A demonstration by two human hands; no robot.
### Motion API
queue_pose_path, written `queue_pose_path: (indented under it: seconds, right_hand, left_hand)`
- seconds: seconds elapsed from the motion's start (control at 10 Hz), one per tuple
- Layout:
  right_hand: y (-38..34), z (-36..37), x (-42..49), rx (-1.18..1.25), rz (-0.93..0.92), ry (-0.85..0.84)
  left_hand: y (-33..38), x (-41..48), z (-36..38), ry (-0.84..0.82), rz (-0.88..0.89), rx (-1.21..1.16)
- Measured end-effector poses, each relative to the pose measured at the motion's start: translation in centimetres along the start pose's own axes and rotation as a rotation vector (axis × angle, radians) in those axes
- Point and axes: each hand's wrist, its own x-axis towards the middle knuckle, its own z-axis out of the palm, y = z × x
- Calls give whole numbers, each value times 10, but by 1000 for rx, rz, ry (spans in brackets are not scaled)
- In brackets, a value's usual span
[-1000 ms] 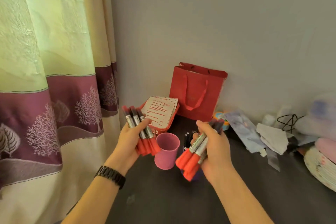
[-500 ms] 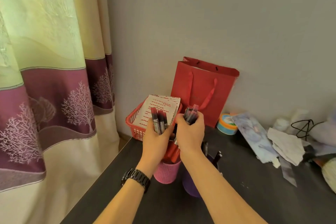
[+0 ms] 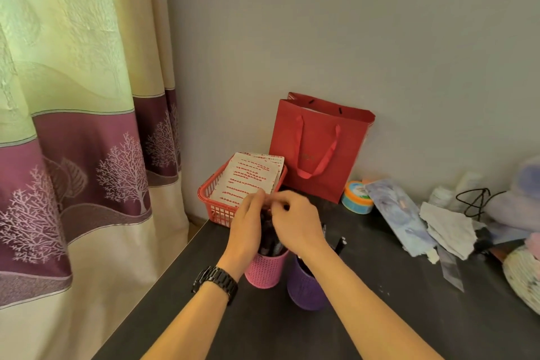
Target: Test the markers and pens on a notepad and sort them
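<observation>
1. The left hand (image 3: pixel 247 223) and the right hand (image 3: pixel 295 222) meet above the pink cup (image 3: pixel 264 270). Their fingertips are smeared by blur. The right fingers curl down and the left ones reach up straighter, but I cannot tell whether either hand has hold of a marker.
2. The markers (image 3: pixel 270 238) stand bundled in the pink cup with their dark ends up. The hands cover most of them on both sides.
3. The right forearm crosses in front of the purple cup (image 3: pixel 305 291), just beside the pink one, and hides its rim. A few dark pens (image 3: pixel 340 242) poke out past the wrist.
4. A black watch (image 3: pixel 215 282) sits on the left wrist.
5. On the dark table (image 3: pixel 380 316), a red basket (image 3: pixel 214 209) behind the hands holds sheets of paper (image 3: pixel 248 177). A red paper bag (image 3: pixel 318 149) stands against the wall, with a roll of tape (image 3: pixel 357 197) beside it. Crumpled papers (image 3: pixel 447 228) lie to the right, and more clutter there is cut off by the frame edge. A curtain (image 3: pixel 87 140) hangs on the left.
6. The sheets carry rows of red print, too small to read. A faint mark on the bag and the label on the tape are also illegible.
</observation>
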Motion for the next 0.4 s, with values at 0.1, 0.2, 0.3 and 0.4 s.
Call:
queue_pose_path:
  seconds: [0.1,0.2,0.3,0.4]
  right_hand:
    - [5,-8,-9,-276,-91,-178]
    - [7,-26,-23,-279,-155,-175]
    - [14,-49,-41,-234,-157,-94]
    - [21,-71,-61,-202,-162,-30]
  left_hand:
    - [-2,-3,-5,-60,-81,67]
    - [-10,-20,-24,-21,-110,22]
    - [-37,-48,-53,79,-64,499]
    - [-54,-70,-68,50,-99,911]
